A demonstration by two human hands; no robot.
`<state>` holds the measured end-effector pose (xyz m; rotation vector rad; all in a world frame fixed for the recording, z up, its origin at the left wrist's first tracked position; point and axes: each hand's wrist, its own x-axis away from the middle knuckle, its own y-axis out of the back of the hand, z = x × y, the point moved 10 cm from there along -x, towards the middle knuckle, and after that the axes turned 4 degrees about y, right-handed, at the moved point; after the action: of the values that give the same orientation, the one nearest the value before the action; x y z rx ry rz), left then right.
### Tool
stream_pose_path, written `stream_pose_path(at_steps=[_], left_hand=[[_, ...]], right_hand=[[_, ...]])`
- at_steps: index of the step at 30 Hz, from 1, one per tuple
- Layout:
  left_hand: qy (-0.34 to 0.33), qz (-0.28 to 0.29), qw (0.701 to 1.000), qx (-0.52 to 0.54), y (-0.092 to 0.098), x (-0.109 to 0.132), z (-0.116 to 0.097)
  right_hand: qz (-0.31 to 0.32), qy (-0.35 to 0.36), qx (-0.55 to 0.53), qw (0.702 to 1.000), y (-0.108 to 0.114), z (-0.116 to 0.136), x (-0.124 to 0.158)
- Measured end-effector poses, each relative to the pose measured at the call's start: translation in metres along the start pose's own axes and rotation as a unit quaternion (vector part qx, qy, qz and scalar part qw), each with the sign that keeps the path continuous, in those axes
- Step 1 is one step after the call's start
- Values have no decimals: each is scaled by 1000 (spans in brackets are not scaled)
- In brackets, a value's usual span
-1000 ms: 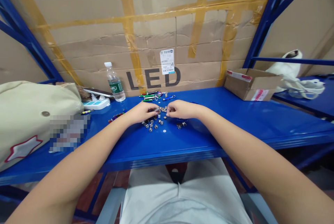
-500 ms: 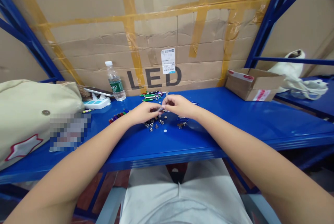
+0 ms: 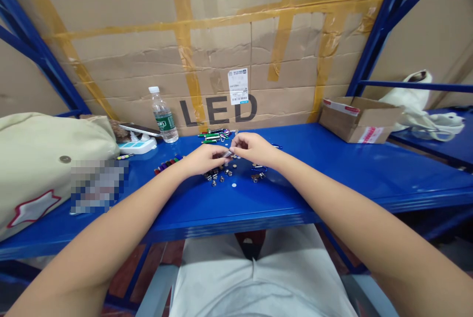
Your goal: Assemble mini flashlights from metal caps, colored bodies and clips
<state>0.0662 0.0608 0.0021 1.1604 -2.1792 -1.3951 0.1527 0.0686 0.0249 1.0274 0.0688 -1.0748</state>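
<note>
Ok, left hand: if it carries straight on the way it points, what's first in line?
The small silvery metal piece at its fingers, then the right hand just beyond. Depth is hard to judge from this view; the piece may already be touching.

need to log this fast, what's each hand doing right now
Left hand: closed in a pinch on a small silver metal part.
Right hand: fingers curled right beside that part; cannot tell if it is holding it too.
</note>
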Motion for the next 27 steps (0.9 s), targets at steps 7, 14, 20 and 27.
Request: stream_pose_path(at_steps=[7,14,20,27], left_hand=[[4,-14,1000,1,4,0,3],[-3,-13,1000,-12,5,-1,7],[-6,-13,1000,-24,5,-2,10],[-6,-13,999,-32,4,-2,10]], right_hand=[[-9,65,26,997,6,14,3],[14,57,52,997,0,6,3],[122,24,176,977,-20,-10,7],[162,4,213,963,-33,-18,10]])
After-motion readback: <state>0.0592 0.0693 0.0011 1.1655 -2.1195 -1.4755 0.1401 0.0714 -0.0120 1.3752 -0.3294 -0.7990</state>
